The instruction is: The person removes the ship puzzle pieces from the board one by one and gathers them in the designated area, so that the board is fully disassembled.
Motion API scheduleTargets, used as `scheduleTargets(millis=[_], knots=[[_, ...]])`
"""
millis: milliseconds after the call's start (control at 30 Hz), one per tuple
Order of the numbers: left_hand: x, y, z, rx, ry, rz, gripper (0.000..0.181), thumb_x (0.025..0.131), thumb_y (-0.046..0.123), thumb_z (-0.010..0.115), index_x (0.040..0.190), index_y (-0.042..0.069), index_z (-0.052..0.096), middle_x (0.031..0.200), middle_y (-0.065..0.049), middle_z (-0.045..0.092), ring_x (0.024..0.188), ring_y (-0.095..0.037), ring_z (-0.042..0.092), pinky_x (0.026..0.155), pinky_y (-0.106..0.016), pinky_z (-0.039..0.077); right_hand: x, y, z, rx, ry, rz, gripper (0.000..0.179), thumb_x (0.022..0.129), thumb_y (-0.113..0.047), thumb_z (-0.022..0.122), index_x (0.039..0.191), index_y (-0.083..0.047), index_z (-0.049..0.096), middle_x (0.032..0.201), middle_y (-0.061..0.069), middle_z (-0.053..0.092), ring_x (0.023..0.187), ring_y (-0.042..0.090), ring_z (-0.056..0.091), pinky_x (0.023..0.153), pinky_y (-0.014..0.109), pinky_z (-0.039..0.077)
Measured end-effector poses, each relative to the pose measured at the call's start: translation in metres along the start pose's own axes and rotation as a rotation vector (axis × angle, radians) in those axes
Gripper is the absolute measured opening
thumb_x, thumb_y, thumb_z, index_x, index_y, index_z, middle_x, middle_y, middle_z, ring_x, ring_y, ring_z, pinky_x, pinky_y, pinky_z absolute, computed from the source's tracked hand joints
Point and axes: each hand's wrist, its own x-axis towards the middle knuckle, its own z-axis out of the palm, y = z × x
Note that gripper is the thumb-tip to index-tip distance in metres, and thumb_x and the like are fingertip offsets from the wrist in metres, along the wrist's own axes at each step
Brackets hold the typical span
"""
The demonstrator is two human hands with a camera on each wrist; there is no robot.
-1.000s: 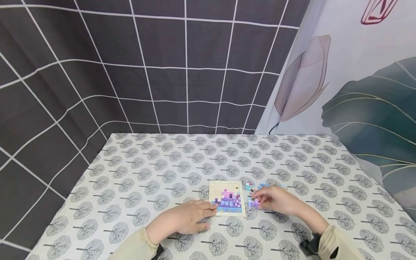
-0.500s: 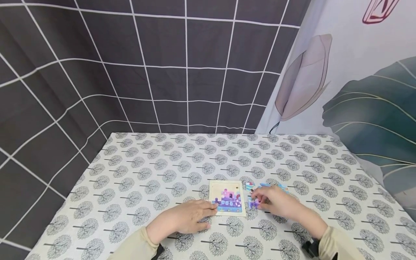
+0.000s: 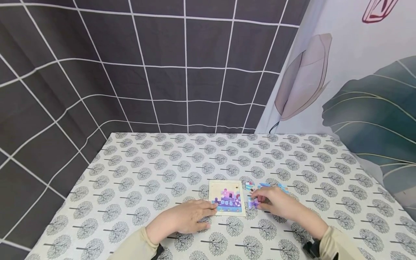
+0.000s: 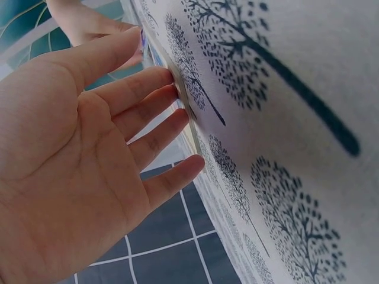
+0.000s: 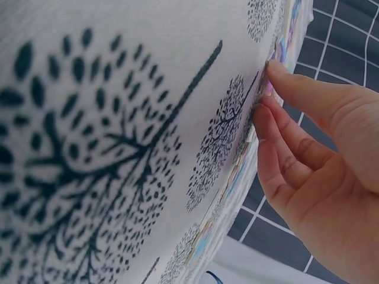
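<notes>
A jigsaw puzzle tray [image 3: 226,182] with a pale frame lies on the table, its lower part filled with purple, pink and blue pieces. My left hand [image 3: 192,216] rests at the tray's left edge, fingers fairly straight; in the left wrist view the fingertips of that hand [image 4: 89,148] touch the rim. Just right of the tray, a purple puzzle piece [image 3: 252,203] lies low at the table, pinched between thumb and fingers of my right hand [image 3: 279,202]. The right wrist view shows that hand [image 5: 320,154] from the palm side, with the piece mostly hidden at its fingertips.
Several loose blue and multicoloured puzzle pieces [image 3: 250,186] lie beyond my right hand, partly covered by it. The tablecloth [image 3: 156,155] has a tree print. A dark checked curtain [image 3: 162,86] stands behind the table, and a leaf-patterned curtain [image 3: 373,119] at the right.
My right fingers have closed in over the purple piece and cover more of it. The left hand and the tray have stayed in place.
</notes>
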Motion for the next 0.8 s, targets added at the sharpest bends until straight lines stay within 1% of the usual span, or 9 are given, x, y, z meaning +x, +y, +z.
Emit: scheduleTargets(millis=[167, 300, 467, 600, 667, 800], knots=[[-0.0005, 0.0008, 0.0005, -0.027, 0.000, -0.006, 0.052, 0.094, 0.037, 0.050, 0.141, 0.016, 0.042, 0.149, 0.006, 0.033, 0.136, -0.017, 0.033, 0.112, -0.041, 0.030, -0.0016, -0.0009, 0.0022, -0.011, 0.012, -0.021, 0.025, 0.077, -0.004, 0.070, 0.101, -0.005, 0.067, 0.080, -0.009, 0.059, 0.073, -0.001, 0.052, 0.064, 0.018, 0.052], [-0.0005, 0.0006, 0.0007, -0.025, 0.006, 0.005, 0.051, 0.094, 0.036, 0.050, 0.140, 0.016, 0.043, 0.148, 0.005, 0.034, 0.136, -0.017, 0.033, 0.111, -0.041, 0.030, -0.0039, -0.0018, 0.0030, -0.022, 0.024, -0.042, 0.024, 0.077, -0.003, 0.069, 0.100, -0.004, 0.067, 0.079, -0.008, 0.059, 0.071, -0.001, 0.052, 0.063, 0.017, 0.051], [-0.0007, -0.0010, 0.0013, -0.035, 0.005, 0.009, 0.050, 0.094, 0.036, 0.049, 0.140, 0.015, 0.043, 0.148, 0.005, 0.035, 0.136, -0.018, 0.034, 0.111, -0.042, 0.031, -0.0066, -0.0013, 0.0014, -0.019, 0.024, -0.047, 0.024, 0.079, -0.009, 0.070, 0.102, -0.007, 0.067, 0.084, -0.008, 0.062, 0.075, -0.001, 0.053, 0.065, 0.019, 0.052], [-0.0003, -0.0022, 0.0006, -0.042, 0.003, 0.005, 0.050, 0.094, 0.036, 0.050, 0.140, 0.015, 0.044, 0.148, 0.005, 0.035, 0.136, -0.018, 0.034, 0.111, -0.041, 0.030, -0.0085, -0.0007, -0.0020, 0.009, 0.042, -0.024, 0.025, 0.082, -0.016, 0.070, 0.106, -0.011, 0.067, 0.089, -0.010, 0.063, 0.079, 0.002, 0.056, 0.070, 0.023, 0.053], [0.0001, -0.0024, -0.0004, -0.040, 0.001, 0.007, 0.050, 0.094, 0.036, 0.050, 0.139, 0.015, 0.044, 0.148, 0.005, 0.036, 0.135, -0.018, 0.034, 0.111, -0.041, 0.030, -0.0094, -0.0006, -0.0030, 0.009, 0.057, -0.013, 0.028, 0.082, -0.020, 0.070, 0.109, -0.012, 0.066, 0.094, -0.010, 0.064, 0.084, 0.004, 0.058, 0.074, 0.025, 0.054], [0.0017, -0.0022, -0.0031, -0.032, -0.007, 0.011, 0.050, 0.094, 0.036, 0.050, 0.139, 0.015, 0.044, 0.148, 0.004, 0.035, 0.136, -0.018, 0.034, 0.112, -0.040, 0.029, -0.0089, -0.0004, -0.0033, 0.004, 0.093, -0.025, 0.034, 0.081, -0.023, 0.071, 0.112, -0.011, 0.065, 0.103, -0.006, 0.067, 0.092, 0.008, 0.061, 0.082, 0.033, 0.054]])
